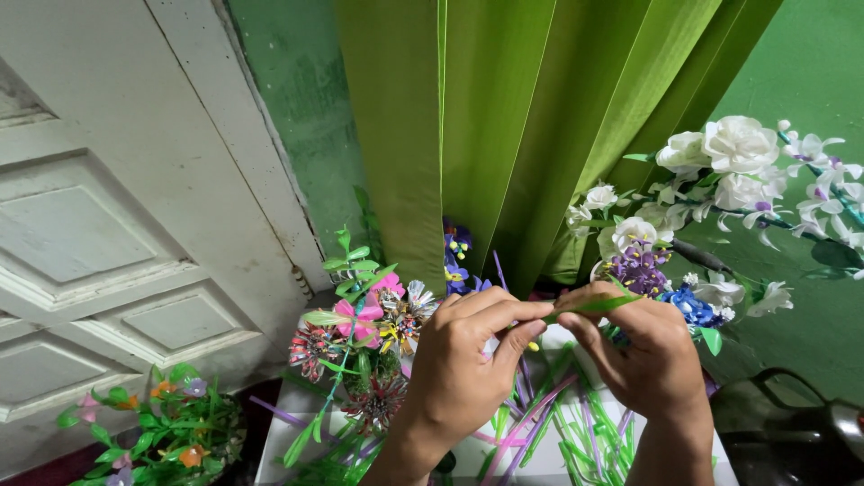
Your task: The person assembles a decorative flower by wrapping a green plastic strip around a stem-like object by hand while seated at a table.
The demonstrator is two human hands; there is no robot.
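My left hand [468,360] and my right hand [643,346] meet over a white tray and together pinch a thin green plastic strip [589,307] between thumbs and forefingers. Below the hands lie several loose green and purple strips [558,427]. Left of my left hand stands a bunch of handmade flowers with a pink bloom [364,317] and green leaves. Behind my right hand is a spray of white flowers [733,153] with purple [639,266] and blue [691,306] ones.
A white tray [274,450] holds the strips. A green curtain [522,117] hangs behind, against a green wall. A white panelled door [117,225] is at left, with a small pot of flowers [157,427] below. A dark glossy container [792,436] sits at bottom right.
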